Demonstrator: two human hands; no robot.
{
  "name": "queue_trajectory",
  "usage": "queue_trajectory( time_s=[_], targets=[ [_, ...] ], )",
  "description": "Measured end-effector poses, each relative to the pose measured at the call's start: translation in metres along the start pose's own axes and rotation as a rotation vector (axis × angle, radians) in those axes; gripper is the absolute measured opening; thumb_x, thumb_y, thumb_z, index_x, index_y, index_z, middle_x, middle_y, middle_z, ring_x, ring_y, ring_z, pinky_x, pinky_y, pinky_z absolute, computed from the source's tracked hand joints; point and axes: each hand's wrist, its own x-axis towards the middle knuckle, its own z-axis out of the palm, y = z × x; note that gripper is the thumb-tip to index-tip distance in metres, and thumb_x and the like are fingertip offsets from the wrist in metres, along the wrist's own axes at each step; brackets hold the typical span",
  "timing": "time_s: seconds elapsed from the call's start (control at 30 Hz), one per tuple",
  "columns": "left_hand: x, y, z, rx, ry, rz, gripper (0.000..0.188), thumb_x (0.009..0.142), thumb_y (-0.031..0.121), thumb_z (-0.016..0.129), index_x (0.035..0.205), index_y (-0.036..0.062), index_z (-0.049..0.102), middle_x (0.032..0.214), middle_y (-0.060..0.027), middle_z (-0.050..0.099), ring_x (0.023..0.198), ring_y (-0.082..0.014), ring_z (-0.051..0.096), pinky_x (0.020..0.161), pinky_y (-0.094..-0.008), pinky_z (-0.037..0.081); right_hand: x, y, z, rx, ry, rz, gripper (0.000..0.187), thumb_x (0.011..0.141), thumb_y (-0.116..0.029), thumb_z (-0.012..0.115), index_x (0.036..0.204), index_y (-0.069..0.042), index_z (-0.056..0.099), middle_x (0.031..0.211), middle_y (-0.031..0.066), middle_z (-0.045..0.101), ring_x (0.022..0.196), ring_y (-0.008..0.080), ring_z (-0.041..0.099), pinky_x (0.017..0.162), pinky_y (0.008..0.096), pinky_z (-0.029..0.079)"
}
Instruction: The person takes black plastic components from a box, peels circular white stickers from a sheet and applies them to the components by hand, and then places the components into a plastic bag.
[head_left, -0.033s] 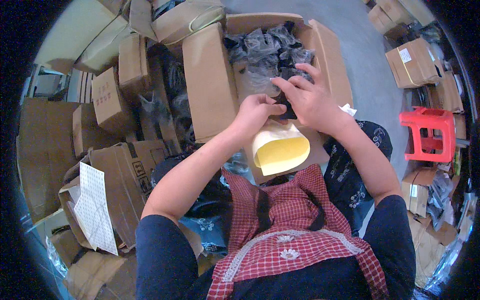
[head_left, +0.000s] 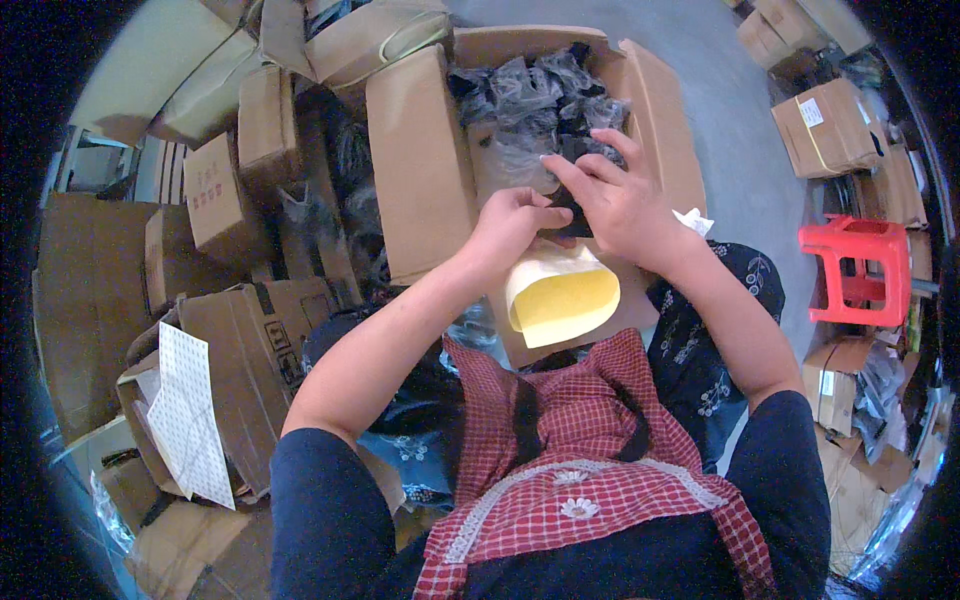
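My left hand (head_left: 513, 228) pinches a small black object (head_left: 569, 201) between thumb and fingers, over the near part of an open cardboard box (head_left: 415, 165). Against the other side of that object rests my right hand (head_left: 625, 205), its fingers bent and partly raised; its thumb is hidden. The object's exact kind is covered by my fingers. Just below my hands, a curled sheet (head_left: 565, 305) shows yellow inside and whitish outside. Black items in clear plastic bags (head_left: 525, 100) fill the far part of the box.
Stacked cartons (head_left: 230, 195) crowd the left, with a white dotted sheet (head_left: 190, 410) leaning on one. A red plastic stool (head_left: 857, 268) stands at the right, near more cartons (head_left: 828, 128). A crumpled white scrap (head_left: 694, 221) lies beside the box.
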Motion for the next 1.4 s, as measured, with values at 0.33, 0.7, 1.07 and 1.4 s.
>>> queue_trajectory(
  time_s=[0.33, 0.7, 1.07, 1.4],
  targets=[
    [0.015, 0.004, -0.015, 0.110, 0.037, 0.078, 0.017, 0.081, 0.006, 0.069, 0.089, -0.0023, 0.056, 0.081, -0.0140, 0.065, 0.075, -0.0235, 0.070, 0.060, -0.0303, 0.054, -0.005, -0.020, 0.004, -0.196, -0.121, 0.124, 0.055, 0.083, -0.016, 0.053, 0.135, 0.000, 0.046, 0.112, 0.0173, 0.062, 0.124, 0.0299, 0.047, 0.112, 0.0520, 0.021],
    [0.011, 0.003, 0.000, 0.042, -0.009, 0.017, 0.016, 0.080, 0.006, 0.072, 0.084, 0.0049, 0.056, 0.078, -0.0074, 0.063, 0.065, -0.0173, 0.061, 0.056, -0.0296, 0.048, -0.007, 0.033, -0.015, 0.300, -0.008, 0.274, 0.015, 0.076, -0.014, 0.065, 0.090, -0.010, 0.062, 0.129, 0.0092, 0.054, 0.131, 0.0349, 0.037, 0.109, 0.0485, 0.026],
    [0.003, 0.008, 0.005, 0.044, -0.057, -0.093, 0.015, 0.082, 0.011, 0.073, 0.080, 0.0107, 0.059, 0.072, 0.0005, 0.061, 0.052, -0.0072, 0.051, 0.046, -0.0222, 0.038, -0.013, 0.029, 0.008, 0.364, 0.025, 0.181, 0.010, 0.073, -0.019, 0.065, 0.077, -0.010, 0.063, 0.128, 0.0083, 0.055, 0.130, 0.0363, 0.038, 0.107, 0.0534, 0.026],
    [-0.005, 0.017, 0.002, 0.085, -0.026, -0.103, 0.022, 0.083, 0.010, 0.071, 0.071, 0.0121, 0.052, 0.067, 0.0004, 0.058, 0.054, -0.0094, 0.057, 0.046, -0.0243, 0.044, -0.001, 0.014, 0.005, 0.179, 0.158, 0.130, 0.011, 0.066, -0.015, 0.068, 0.073, -0.009, 0.062, 0.115, 0.0051, 0.061, 0.126, 0.0312, 0.043, 0.104, 0.0521, 0.031]
  ],
)
